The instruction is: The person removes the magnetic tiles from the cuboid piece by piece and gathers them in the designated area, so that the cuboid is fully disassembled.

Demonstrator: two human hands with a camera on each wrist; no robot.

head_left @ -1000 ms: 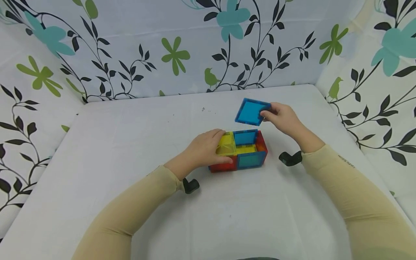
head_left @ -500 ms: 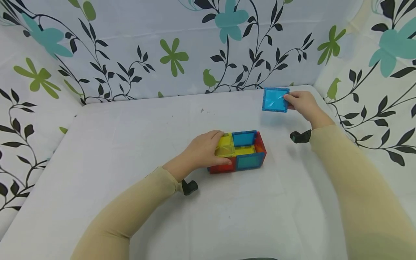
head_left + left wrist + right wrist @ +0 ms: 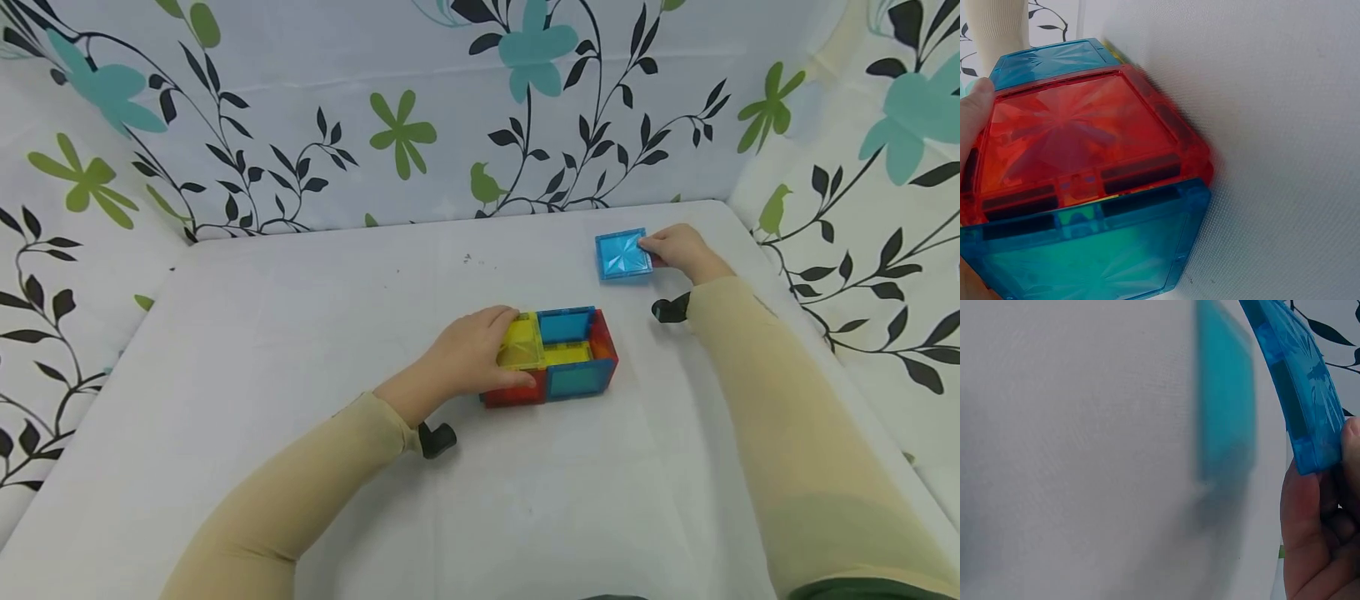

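Observation:
A box of see-through magnetic tiles [image 3: 579, 380] stands on the table, with red, blue and yellow tiles. A yellow tile [image 3: 522, 342] covers its left half; the right half is open on top, with yellow at its bottom. My left hand [image 3: 467, 354] grips the box's left end, thumb on the front red tile [image 3: 1079, 125] and fingers over the far side, their tips partly hidden. Off to the far right, my right hand [image 3: 684, 250] pinches a square blue magnetic tile [image 3: 622, 253] by its right edge. In the right wrist view, that blue tile [image 3: 1300, 387] is above the table and casts a blue shadow.
A white cloth covers the table [image 3: 300, 333]. Behind and beside it hang patterned curtains [image 3: 300, 108] with leaves and flowers. A black camera mount [image 3: 437, 440] sticks out at the left wrist, another black mount [image 3: 670, 308] at the right.
My right hand first carried the blue tile away from the box, to the right and back, then lowered it slightly towards me. The left hand and the box have stayed in place.

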